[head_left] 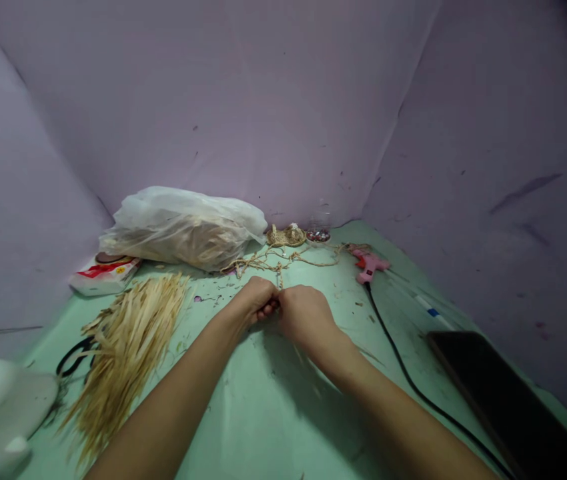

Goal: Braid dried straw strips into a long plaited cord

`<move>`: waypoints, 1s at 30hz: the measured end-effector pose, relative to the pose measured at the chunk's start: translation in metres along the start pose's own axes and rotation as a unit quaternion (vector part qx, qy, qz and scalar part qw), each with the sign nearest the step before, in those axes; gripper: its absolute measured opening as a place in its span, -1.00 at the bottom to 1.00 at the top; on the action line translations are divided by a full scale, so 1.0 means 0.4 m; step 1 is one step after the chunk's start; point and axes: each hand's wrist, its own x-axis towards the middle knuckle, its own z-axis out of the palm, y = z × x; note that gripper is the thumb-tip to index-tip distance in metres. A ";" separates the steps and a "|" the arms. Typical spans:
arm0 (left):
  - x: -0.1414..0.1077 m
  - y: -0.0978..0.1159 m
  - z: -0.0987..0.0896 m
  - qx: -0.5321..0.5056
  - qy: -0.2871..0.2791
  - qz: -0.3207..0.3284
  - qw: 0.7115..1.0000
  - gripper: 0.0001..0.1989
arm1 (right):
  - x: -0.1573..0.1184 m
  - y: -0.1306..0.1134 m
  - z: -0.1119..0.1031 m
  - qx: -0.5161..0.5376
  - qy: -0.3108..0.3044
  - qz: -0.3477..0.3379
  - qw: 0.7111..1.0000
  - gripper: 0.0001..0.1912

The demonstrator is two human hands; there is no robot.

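Observation:
Both hands meet near the middle of the green table, knuckles up. My left hand (260, 298) is closed with its fingers curled under, on the twisted straw cord (279, 275). Against it, my right hand (306, 312) is closed too, at the near end of the same cord. The fingertips of the right hand are hidden. Beyond the hands, the cord joins a loose tangle of thin braided rope (316, 263). A coiled braided piece (286, 235) lies behind that tangle.
At left lie dry straw strips (136, 347), black-handled scissors (74, 357), a white appliance (6, 413) and a box (105, 275). A plastic bag (183, 227) and a bead jar (319, 230) stand behind. A pink glue gun (369, 265) and dark tablet (503, 400) are at right.

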 end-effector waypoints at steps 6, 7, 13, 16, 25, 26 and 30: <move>0.011 -0.010 -0.027 -0.004 -0.061 0.053 0.997 -0.93 | -0.005 0.043 -0.030 0.114 -0.057 -0.034 0.991 -0.97; 0.014 -0.013 -0.033 -0.009 -0.078 0.062 0.995 -0.92 | 0.000 0.065 -0.043 0.158 -0.083 -0.031 0.983 -0.94; 0.023 -0.026 -0.046 0.009 -0.120 0.075 0.990 -0.83 | 0.046 0.134 -0.067 0.414 -0.008 0.171 0.894 -0.93; 0.023 -0.027 -0.042 0.007 -0.114 0.080 0.990 -0.85 | 0.055 0.101 -0.032 0.482 -0.074 0.213 0.846 -0.93; 0.023 -0.025 -0.038 0.034 -0.097 0.084 0.991 -0.95 | 0.069 0.102 0.058 0.416 -0.068 0.167 0.891 -0.91; 0.017 -0.019 -0.036 0.050 -0.086 0.080 0.992 -0.95 | 0.071 0.107 0.060 0.415 -0.069 0.170 0.891 -0.92; -0.009 0.006 -0.034 0.123 -0.038 0.070 0.989 -0.94 | 0.069 0.110 0.053 0.466 -0.098 0.180 0.861 -0.92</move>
